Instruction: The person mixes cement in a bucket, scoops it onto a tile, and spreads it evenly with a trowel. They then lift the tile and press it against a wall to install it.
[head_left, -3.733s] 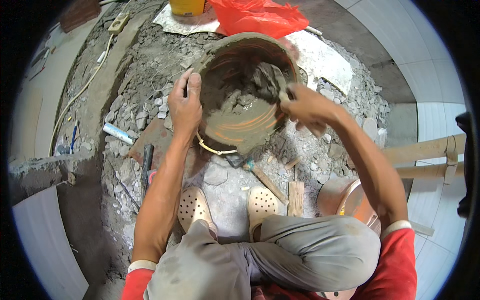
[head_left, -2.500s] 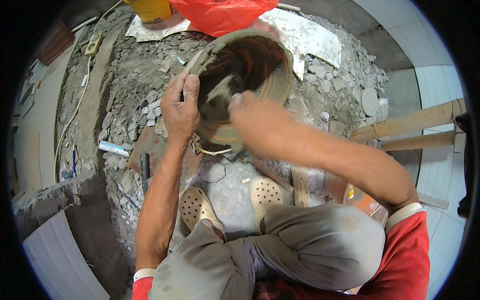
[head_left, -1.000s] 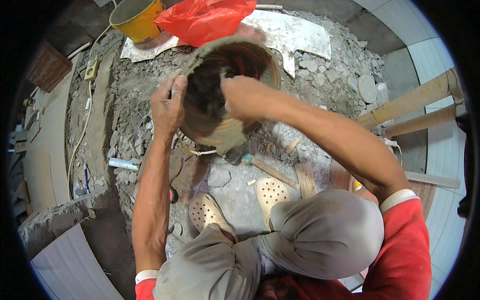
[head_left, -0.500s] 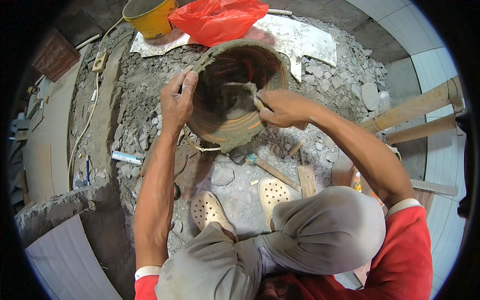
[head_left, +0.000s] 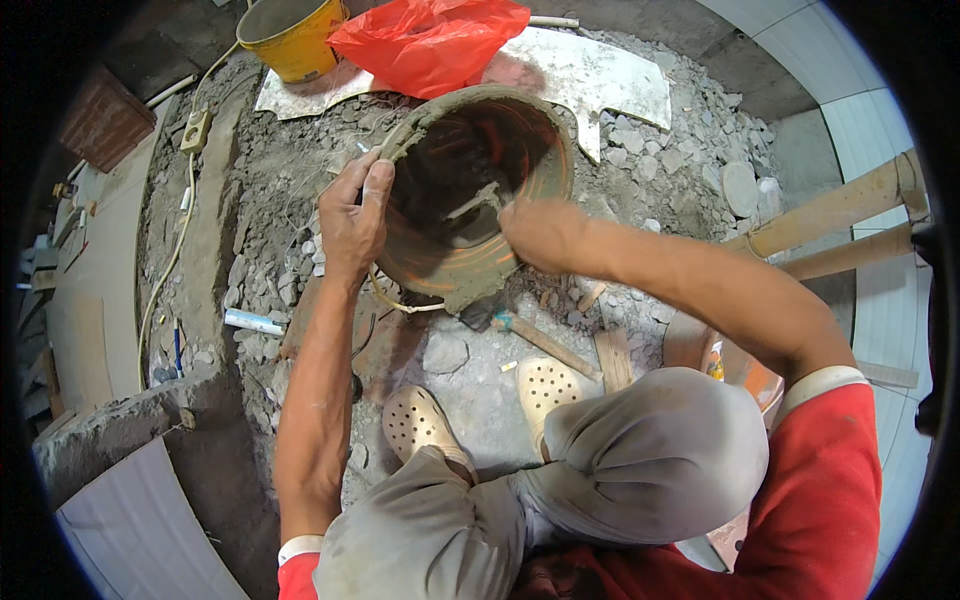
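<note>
Your left hand point(head_left: 352, 222) grips the left rim of the mortar-caked bucket point(head_left: 425, 258), thumb up along the edge; the fingers wrapped beyond the rim are partly out of sight. The bucket tilts toward you on the rubble ahead of your feet, its inner wall streaked orange and grey. Your right hand point(head_left: 545, 235), blurred, is closed in a fist at the bucket's right front edge, around the handle of a trowel point(head_left: 472, 206). That handle is almost wholly covered by the fist; only the pale neck and part of the tool's head show inside the bucket. The deep interior is in shadow, so the amount of mortar there cannot be judged.

Below the bucket lies a hammer point(head_left: 548, 345), its head dark and hard to make out near the lower rim. The red plastic bag point(head_left: 430, 45) and yellow bucket point(head_left: 292, 48) are cut off at the upper edge. Beside your right knee, an orange container point(head_left: 688, 340) is partly concealed by your forearm and trouser leg.
</note>
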